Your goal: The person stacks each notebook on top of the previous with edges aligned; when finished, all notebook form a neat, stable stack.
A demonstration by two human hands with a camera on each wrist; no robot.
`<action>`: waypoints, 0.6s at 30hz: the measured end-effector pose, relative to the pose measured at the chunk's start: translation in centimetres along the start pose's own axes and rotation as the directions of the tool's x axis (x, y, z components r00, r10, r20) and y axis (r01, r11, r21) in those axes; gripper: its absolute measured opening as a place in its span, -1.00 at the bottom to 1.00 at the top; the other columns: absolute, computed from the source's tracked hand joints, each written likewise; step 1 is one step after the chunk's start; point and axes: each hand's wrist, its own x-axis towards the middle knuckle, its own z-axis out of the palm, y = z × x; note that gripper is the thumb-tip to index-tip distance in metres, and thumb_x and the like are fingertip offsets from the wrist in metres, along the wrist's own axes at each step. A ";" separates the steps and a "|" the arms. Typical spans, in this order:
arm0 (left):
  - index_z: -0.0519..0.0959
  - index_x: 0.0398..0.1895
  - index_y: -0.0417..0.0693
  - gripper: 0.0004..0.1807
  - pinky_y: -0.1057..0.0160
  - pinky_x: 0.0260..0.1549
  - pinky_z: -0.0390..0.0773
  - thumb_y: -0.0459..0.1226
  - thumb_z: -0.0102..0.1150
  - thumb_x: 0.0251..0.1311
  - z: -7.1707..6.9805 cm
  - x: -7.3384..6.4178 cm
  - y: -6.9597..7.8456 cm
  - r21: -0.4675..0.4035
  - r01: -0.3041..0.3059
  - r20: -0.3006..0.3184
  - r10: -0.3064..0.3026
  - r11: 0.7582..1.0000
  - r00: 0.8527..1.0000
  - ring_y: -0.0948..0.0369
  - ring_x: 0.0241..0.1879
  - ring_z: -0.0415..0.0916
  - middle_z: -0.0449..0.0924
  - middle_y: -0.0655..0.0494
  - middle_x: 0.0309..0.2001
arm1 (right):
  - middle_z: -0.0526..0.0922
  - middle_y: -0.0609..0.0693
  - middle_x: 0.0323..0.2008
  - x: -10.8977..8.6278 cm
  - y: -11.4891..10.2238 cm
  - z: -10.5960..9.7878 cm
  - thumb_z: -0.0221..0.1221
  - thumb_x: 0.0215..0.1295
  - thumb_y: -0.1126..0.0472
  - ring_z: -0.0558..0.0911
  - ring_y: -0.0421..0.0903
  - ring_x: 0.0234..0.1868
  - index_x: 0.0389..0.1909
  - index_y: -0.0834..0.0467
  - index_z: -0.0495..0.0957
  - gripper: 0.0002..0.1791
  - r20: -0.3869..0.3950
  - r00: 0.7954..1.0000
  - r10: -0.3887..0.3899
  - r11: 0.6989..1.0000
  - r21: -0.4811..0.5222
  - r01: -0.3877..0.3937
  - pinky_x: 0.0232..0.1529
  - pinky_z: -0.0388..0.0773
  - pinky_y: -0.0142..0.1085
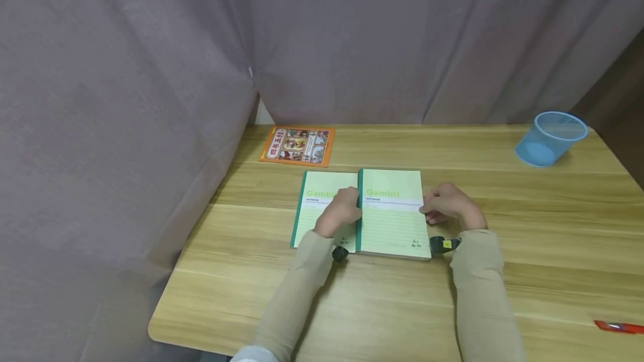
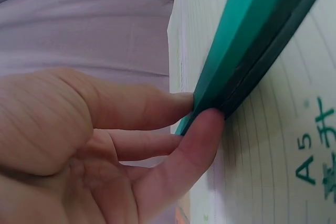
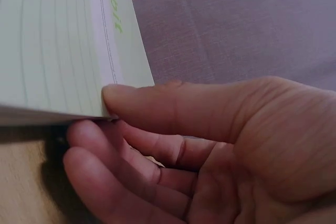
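Observation:
Two pale green "Gambit" notebooks with dark green spines lie side by side in the head view. The right notebook (image 1: pixel 392 222) slightly overlaps the edge of the left notebook (image 1: pixel 319 183). My left hand (image 1: pixel 340 212) reaches over the left one and pinches the right notebook's spine (image 2: pixel 226 51) between thumb and fingers. At the opposite edge, my right hand (image 1: pixel 450 205) holds the same notebook, thumb on the cover and fingers beneath, as the right wrist view shows. There, that edge sits a little above the wooden surface.
An orange-bordered picture booklet (image 1: pixel 297 146) lies at the back left of the wooden table (image 1: pixel 241 284). At the back right stands a translucent blue bin (image 1: pixel 543 152). A red object (image 1: pixel 619 327) lies by the right edge of the view. Grey curtains (image 1: pixel 352 43) hang behind and at left.

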 end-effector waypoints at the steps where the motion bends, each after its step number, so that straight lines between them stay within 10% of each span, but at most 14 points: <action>1: 0.49 -0.31 -0.28 -0.90 0.31 -0.63 0.39 -0.58 0.07 0.20 0.1 0.0 0.0 0.011 0.000 -0.004 0.000 1.000 1.000 0.16 -0.61 0.31 0.36 0.02 -0.54 | 0.62 0.10 -0.43 0.0 0.0 0.0 0.22 0.30 0.40 0.63 -0.11 -0.45 -0.25 0.45 0.54 -0.86 0.001 1.000 -0.001 1.000 -0.003 0.001 -0.35 0.69 -0.29; 18: 0.44 -0.40 -0.20 -0.86 0.31 -0.62 0.33 -0.57 0.10 0.19 0.1 -0.1 0.5 0.078 0.017 -0.005 -0.016 0.997 1.000 0.15 -0.57 0.27 0.25 0.06 -0.53 | 0.61 0.10 -0.44 -0.2 -0.3 0.0 0.21 0.28 0.42 0.62 -0.10 -0.44 -0.28 0.46 0.54 -0.88 -0.003 1.000 -0.007 1.000 -0.015 0.007 -0.35 0.68 -0.29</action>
